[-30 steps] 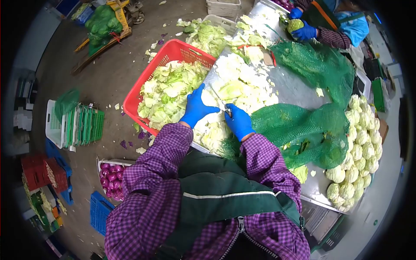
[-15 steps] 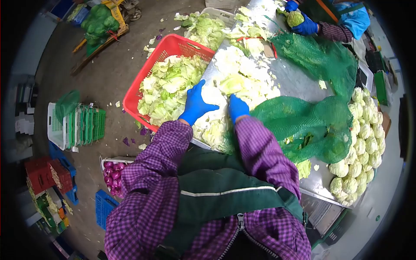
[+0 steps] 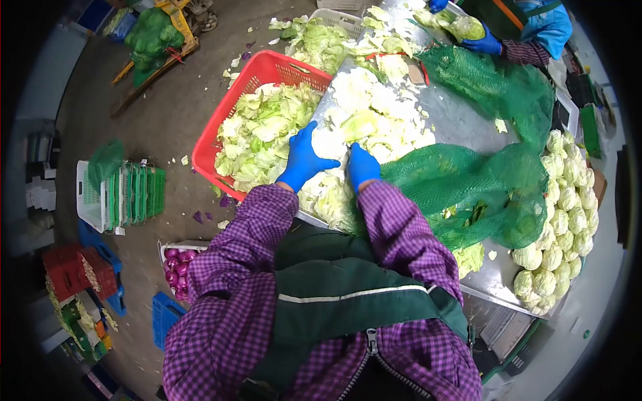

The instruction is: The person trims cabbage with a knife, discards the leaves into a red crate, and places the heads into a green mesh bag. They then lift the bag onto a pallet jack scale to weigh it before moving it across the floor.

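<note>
Metal tabletop [image 3: 448,110] stretches beyond and to the right of the grip, strewn with pale cabbage leaves [image 3: 401,144]. Between the 2 gloved hands sits bright cabbage [image 3: 331,142]; glare hides whether it is 1 whole head or loose leaves. The person's left hand [image 3: 304,160] is open in a wide curve at its near left side, thumb spread from the fingers. The right hand [image 3: 363,165] is beside it on the right, fingers pointing away; whether it is closed on anything cannot be told.

Just left of the grip, a red crate [image 3: 208,144] holds leaves, its right side against the table edge. Green netting [image 3: 441,177] lies just right of the right hand, and stacked cabbages [image 3: 565,220] stand farther right. Beyond, on the far right, a co-worker's hand [image 3: 486,43] holds another cabbage [image 3: 467,28].

Good handling here would mean steadying the cabbage with a broad left palm, keeping the left thumb away from the right fingertips, and working clear of the netting so it cannot snag.
</note>
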The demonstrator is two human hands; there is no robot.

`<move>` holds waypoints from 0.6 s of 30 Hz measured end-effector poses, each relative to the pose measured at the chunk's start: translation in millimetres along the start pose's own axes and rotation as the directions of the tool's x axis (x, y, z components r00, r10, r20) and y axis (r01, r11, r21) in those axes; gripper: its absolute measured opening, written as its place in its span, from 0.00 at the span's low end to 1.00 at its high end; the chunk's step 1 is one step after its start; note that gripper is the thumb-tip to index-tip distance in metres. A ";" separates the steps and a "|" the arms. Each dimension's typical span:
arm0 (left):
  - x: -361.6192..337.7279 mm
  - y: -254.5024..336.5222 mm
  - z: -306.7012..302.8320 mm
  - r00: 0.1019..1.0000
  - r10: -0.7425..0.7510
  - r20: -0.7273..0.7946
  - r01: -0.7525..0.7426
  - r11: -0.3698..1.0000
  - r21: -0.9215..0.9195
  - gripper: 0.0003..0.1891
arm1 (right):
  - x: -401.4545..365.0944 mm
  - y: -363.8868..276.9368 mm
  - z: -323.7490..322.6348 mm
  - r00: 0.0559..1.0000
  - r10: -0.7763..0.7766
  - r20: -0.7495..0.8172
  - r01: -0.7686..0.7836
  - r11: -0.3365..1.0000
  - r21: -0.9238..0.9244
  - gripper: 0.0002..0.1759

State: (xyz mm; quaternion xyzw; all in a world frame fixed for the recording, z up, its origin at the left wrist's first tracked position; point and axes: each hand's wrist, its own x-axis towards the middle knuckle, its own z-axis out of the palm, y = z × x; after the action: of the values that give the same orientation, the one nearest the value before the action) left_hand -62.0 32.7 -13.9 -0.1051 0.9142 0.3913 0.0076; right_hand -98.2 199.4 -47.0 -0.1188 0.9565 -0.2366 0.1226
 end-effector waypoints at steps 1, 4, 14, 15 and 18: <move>-1.9 -2.8 1.8 0.999 0.026 -0.024 -0.026 1.000 0.009 0.59 | 6.2 0.0 2.7 0.999 0.022 -0.045 -0.022 1.000 -0.012 0.09; -3.7 -13.2 -2.7 0.997 0.067 -0.039 -0.073 0.981 -0.177 0.60 | 13.8 5.2 -0.1 1.000 0.017 -0.025 -0.009 0.959 0.283 0.14; -20.0 47.2 -88.4 0.956 0.293 0.027 -0.210 0.742 -0.637 0.63 | -3.7 -41.1 -96.8 0.860 -0.102 0.499 -0.488 0.118 0.865 0.20; -22.3 49.5 -96.8 0.946 0.308 0.104 -0.149 0.694 -0.704 0.62 | -5.6 -42.8 -105.1 0.875 -0.136 0.464 -0.428 0.225 0.875 0.20; -26.4 46.5 -90.7 0.938 0.309 0.157 -0.086 0.647 -0.758 0.58 | -4.3 -46.7 -102.5 0.900 -0.188 0.394 -0.315 0.344 0.884 0.20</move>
State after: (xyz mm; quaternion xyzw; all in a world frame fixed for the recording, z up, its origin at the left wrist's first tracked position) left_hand -39.2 3.8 84.7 0.0568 0.6719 0.7370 0.0467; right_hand -116.0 203.8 64.3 -0.0372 0.5980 -0.7021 0.3848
